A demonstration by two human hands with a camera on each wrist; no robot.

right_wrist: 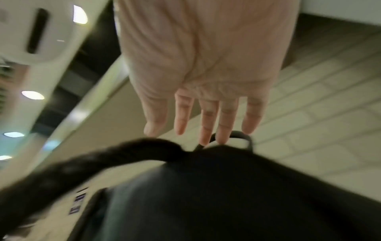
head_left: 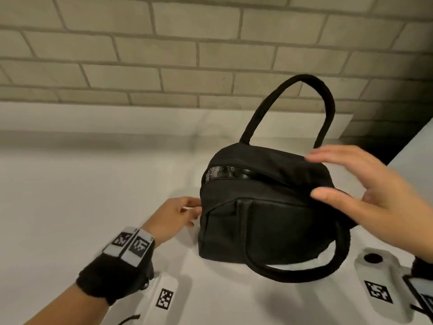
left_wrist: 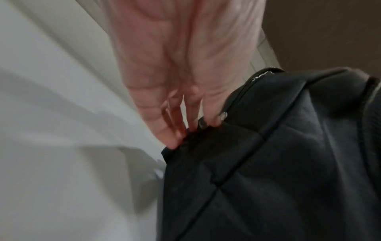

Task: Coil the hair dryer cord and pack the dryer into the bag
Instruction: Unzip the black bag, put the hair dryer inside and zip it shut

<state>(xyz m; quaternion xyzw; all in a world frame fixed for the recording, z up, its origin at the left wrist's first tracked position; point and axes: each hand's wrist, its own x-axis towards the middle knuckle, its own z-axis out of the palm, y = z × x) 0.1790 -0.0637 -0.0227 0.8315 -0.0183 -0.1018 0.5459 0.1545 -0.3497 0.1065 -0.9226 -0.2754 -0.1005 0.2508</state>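
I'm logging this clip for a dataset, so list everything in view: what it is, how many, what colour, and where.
bag: one, black, upright on the white counter, right of centre; its top zip partly open, something dark and shiny showing in the gap
bag handles: two, black; one stands up at the back, one hangs down in front
counter: one, white, under the bag
brick wall: one, pale beige, behind the counter
tagged white blocks: two, white with black square markers, near edge of the counter
wristbands: two, black with marker tags, on the wrists
left hand: fingertips pinching the bag's left end by the zip
right hand: fingers spread, over the bag's right top
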